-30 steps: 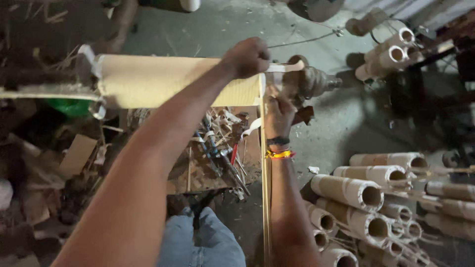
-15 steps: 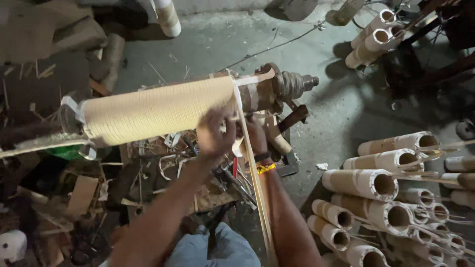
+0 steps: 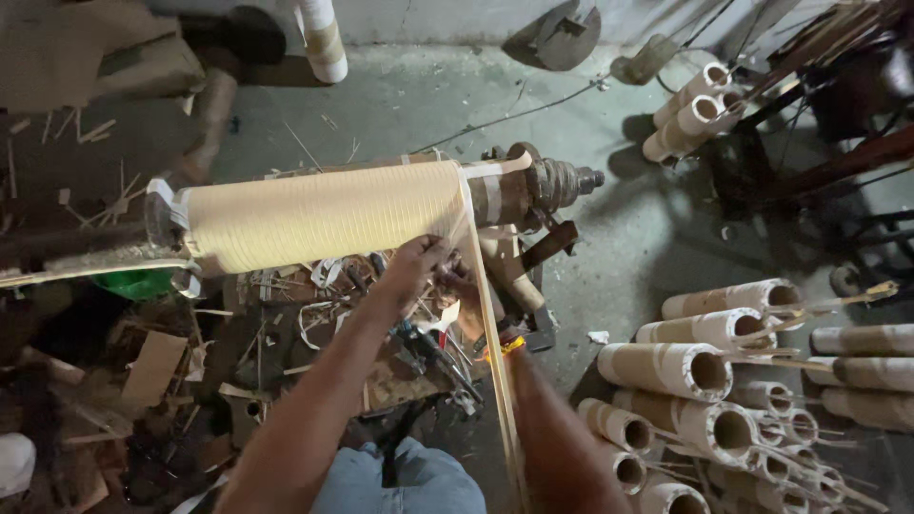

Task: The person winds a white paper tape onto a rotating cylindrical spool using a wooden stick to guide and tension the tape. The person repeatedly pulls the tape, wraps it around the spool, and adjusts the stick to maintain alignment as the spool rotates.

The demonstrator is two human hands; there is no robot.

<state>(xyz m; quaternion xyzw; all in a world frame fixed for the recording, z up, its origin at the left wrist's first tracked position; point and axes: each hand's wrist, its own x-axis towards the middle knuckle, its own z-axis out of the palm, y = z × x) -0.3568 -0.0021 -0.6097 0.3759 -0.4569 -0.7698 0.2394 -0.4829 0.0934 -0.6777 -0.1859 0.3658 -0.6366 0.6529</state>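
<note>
A long cream roll (image 3: 324,217) wound with thin strip lies across on a metal spindle (image 3: 557,183). A pale flat strip (image 3: 490,324) runs from the roll's right end down toward me. My left hand (image 3: 417,263) is just under the roll's right end, fingers curled, touching my right hand beside the strip. My right hand (image 3: 468,306), with an orange band (image 3: 505,346) on its wrist, sits against the strip and is partly hidden by it and by the left hand. What the left fingers hold is hidden.
Under the roll is a cluttered bench (image 3: 314,343) with tools, scraps and offcuts. Several cardboard tubes (image 3: 705,381) are stacked on the floor at the right, more tubes (image 3: 690,114) lean at the back right. A cable (image 3: 514,114) crosses the concrete floor.
My left hand has come down off the top of the roll to just below its right end, meeting the right hand. The view has tilted, so the roll sits lower in the picture.
</note>
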